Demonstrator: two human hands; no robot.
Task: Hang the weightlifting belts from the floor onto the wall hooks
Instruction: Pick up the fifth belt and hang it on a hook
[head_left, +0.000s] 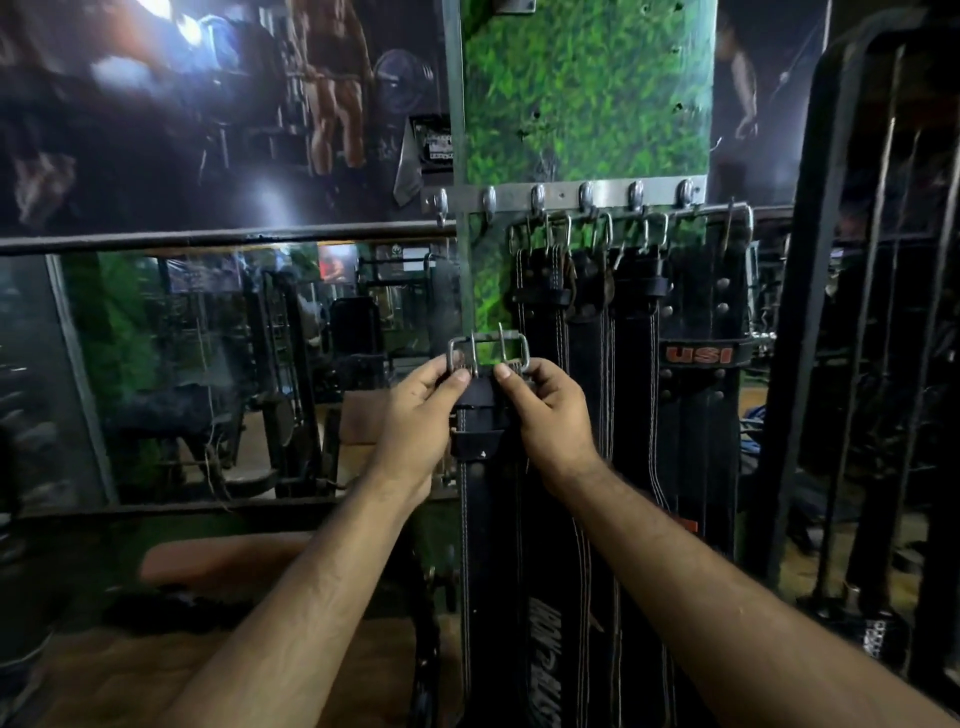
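Holding a black belt (485, 467) up by its top end, both hands keep the steel buckle (488, 349) upright and square to the wall, likely so its frame can be slipped over a hook. The belt's long tail hangs straight down, in front of the green panel (587, 93), toward the floor.

Left hand (415, 415): thumb and fingers pinch the buckle's left side, thumb on the near face. Right hand (550, 410): thumb and fingers pinch the right side just under the frame; fingers clamped on the leather and metal, none spread. Both forearms reach up and forward from the near edge, wrists slightly bent, hands nearly touching across the belt.

Hook rail (566, 195) sits well above the buckle, far side. The hooks toward its right already carry hung belts (623, 312), buckles looped over them, straps packed side by side; one bears a red USI label (700, 355). The two left hooks (489, 200) look free, and the held buckle is roughly beneath them — probably the target.

Judgement: lift not finished; buckle must rise to hook height, then drop over the tip. Risk: the prongs (474, 348) swinging across the opening and blocking the hook.

Left of panel: mirror (208, 364) with gym reflections. Right: dark rack (857, 312).
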